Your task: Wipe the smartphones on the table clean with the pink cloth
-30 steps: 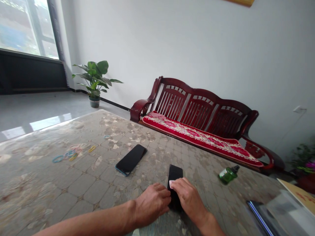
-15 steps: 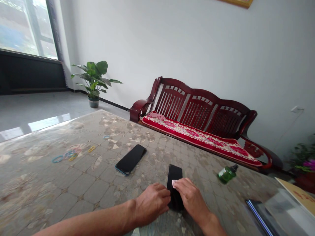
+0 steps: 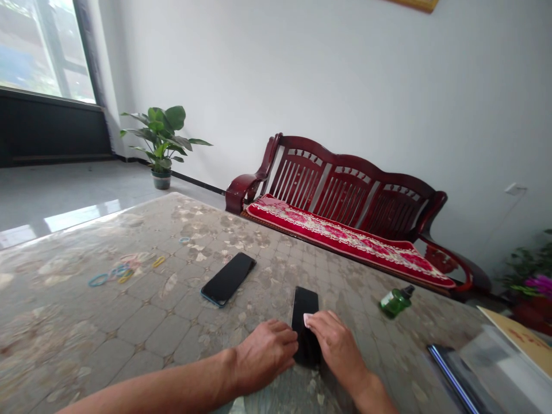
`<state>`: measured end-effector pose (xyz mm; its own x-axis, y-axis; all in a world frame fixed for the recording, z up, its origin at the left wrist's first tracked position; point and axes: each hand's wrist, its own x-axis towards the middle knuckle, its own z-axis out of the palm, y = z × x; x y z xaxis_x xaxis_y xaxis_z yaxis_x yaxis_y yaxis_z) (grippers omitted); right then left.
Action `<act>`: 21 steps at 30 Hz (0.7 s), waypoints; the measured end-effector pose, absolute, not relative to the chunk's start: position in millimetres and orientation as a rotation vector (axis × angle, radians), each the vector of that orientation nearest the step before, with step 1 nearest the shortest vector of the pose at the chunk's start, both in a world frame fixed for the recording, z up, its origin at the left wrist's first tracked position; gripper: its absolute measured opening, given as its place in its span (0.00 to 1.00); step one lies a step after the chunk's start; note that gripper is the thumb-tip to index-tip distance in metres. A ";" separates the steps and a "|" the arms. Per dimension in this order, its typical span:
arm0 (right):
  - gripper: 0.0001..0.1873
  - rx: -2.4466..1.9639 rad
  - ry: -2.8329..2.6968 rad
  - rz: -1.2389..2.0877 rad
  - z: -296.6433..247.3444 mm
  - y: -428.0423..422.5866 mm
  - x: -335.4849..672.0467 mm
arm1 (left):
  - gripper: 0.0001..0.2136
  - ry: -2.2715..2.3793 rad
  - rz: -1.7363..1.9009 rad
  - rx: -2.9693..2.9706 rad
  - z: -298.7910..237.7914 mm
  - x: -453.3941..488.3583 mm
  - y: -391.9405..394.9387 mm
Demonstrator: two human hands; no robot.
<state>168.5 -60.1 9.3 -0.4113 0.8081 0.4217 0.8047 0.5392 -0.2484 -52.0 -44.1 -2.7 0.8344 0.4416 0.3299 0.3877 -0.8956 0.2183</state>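
Observation:
A black smartphone (image 3: pixel 306 302) lies face up on the patterned tablecloth in front of me. My left hand (image 3: pixel 271 352) rests at its left edge, fingers curled and closed against the side. From the right, my right hand (image 3: pixel 338 345) reaches over the screen with its fingers pinched on a small pale pinkish wipe (image 3: pixel 307 320), which touches the glass. The lower screen is partly covered by my hands. A second smartphone (image 3: pixel 228 279), dark with a blue edge, lies to the left, apart from both hands.
Right of my hands stands a green spray bottle (image 3: pixel 395 302). Several coloured rubber bands (image 3: pixel 123 272) lie at the left. Near the right edge are a dark, shiny-edged object (image 3: pixel 451 374) and a clear plastic sleeve (image 3: pixel 495 362). A wooden bench (image 3: pixel 345 184) stands beyond the table.
The view has shifted slightly. My right hand with the wipe has moved a little to the right across the screen; my left hand stays at the phone's edge.

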 end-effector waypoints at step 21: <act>0.11 -1.253 -2.314 -0.053 5.2 -64.4 152.7 | 0.06 0.661 0.626 2.880 -7.7 -50.4 -45.3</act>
